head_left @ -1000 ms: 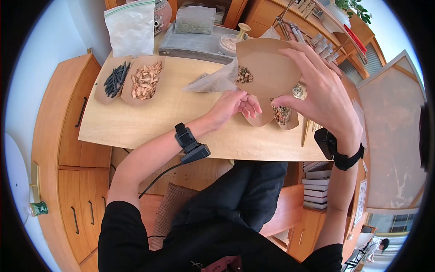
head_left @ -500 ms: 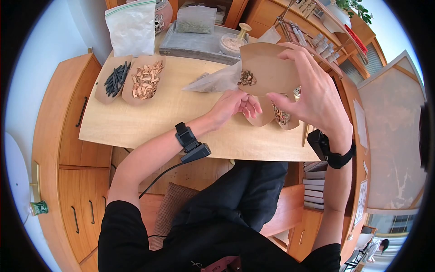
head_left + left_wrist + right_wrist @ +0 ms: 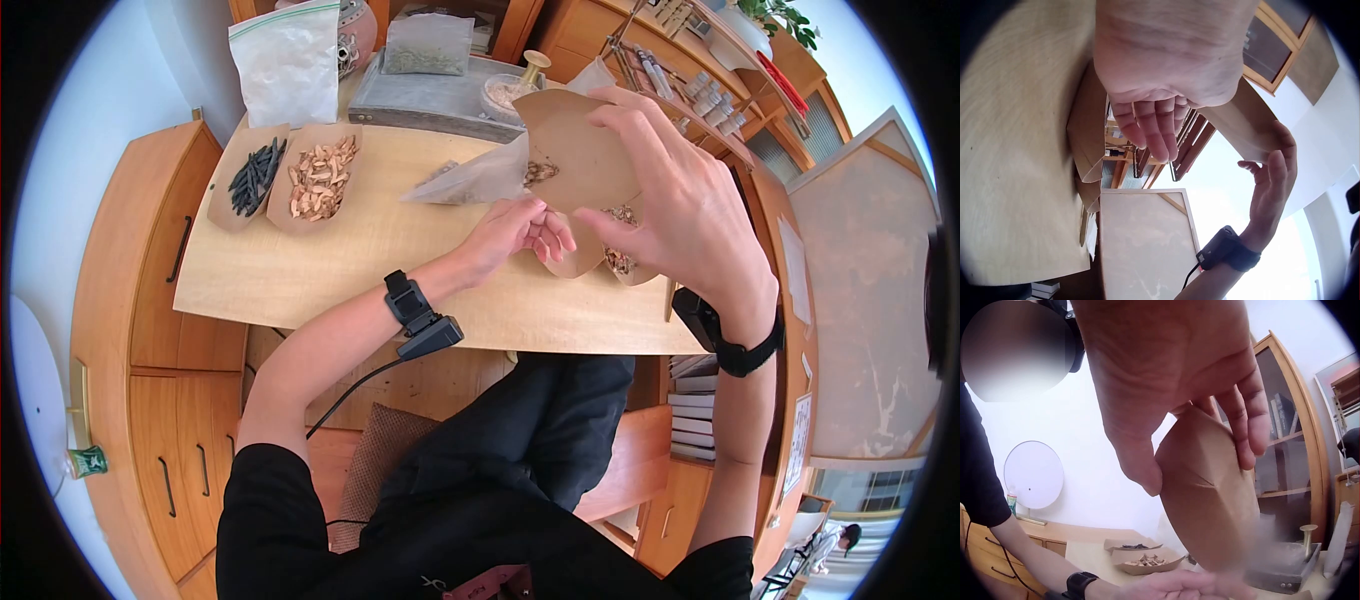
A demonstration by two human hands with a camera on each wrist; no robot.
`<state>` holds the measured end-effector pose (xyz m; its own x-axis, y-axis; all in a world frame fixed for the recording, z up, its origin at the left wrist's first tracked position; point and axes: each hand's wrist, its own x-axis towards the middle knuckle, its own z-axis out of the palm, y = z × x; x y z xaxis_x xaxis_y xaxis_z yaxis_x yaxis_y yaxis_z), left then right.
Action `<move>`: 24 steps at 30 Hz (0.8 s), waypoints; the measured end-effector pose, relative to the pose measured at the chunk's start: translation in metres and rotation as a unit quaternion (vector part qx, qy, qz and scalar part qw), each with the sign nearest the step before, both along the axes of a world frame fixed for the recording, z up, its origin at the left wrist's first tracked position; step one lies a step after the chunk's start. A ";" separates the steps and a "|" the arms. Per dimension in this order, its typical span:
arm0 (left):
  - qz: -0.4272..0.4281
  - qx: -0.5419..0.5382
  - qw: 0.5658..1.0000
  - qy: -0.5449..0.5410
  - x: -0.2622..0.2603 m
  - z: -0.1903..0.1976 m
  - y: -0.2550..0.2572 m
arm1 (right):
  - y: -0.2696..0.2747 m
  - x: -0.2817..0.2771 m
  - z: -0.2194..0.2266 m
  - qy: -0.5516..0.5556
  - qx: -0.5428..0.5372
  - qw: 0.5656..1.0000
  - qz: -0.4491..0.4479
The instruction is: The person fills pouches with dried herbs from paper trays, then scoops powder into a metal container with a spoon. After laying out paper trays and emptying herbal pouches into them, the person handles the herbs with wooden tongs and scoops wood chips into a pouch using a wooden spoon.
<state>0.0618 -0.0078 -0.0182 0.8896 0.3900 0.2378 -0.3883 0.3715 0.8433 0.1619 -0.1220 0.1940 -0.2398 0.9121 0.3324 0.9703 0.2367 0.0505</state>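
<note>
My right hand (image 3: 695, 215) grips a brown kraft-paper tray (image 3: 585, 135) by its sides, thumb at one edge and fingers at the other. The tray (image 3: 1210, 487) is tilted, its low end toward a translucent bag (image 3: 485, 178). Some dried herb pieces (image 3: 541, 172) lie at that low end, close to the bag's raised mouth. My left hand (image 3: 520, 238) holds the bag's near side, its other fingers loosely curled; the pinch itself is hidden behind the hand. In the left wrist view, the left hand (image 3: 1169, 81) hides the bag.
At the left stand paper trays of dark sticks (image 3: 257, 178) and pale wood chips (image 3: 320, 180). Behind are a white zip bag (image 3: 287, 65), a grey tray (image 3: 420, 100) and a bowl of pinkish grains (image 3: 505, 95). A mixed-herb tray (image 3: 620, 255) sits under the right hand.
My right hand and its tray have dipped, then shifted left toward the bag. Fewer herb pieces show at the tray's low end. My left hand and the bag have stayed in place.
</note>
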 end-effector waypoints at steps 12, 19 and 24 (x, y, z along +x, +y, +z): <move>-0.006 -0.014 1.000 -0.011 -0.002 0.001 0.003 | -0.003 -0.012 -0.001 -0.055 0.019 0.998 0.031; -0.006 -0.044 0.999 -0.022 -0.001 -0.003 0.004 | -0.005 -0.011 0.002 -0.046 0.018 0.998 0.039; -0.011 -0.051 0.998 -0.033 -0.001 -0.004 0.005 | -0.009 -0.002 0.005 -0.001 0.004 1.000 0.015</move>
<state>0.0609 -0.0025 -0.0223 0.8815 0.3965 0.2563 -0.4330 0.4625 0.7737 0.1599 -0.1313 0.1995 -0.2672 0.9017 0.3400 0.9628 0.2647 0.0547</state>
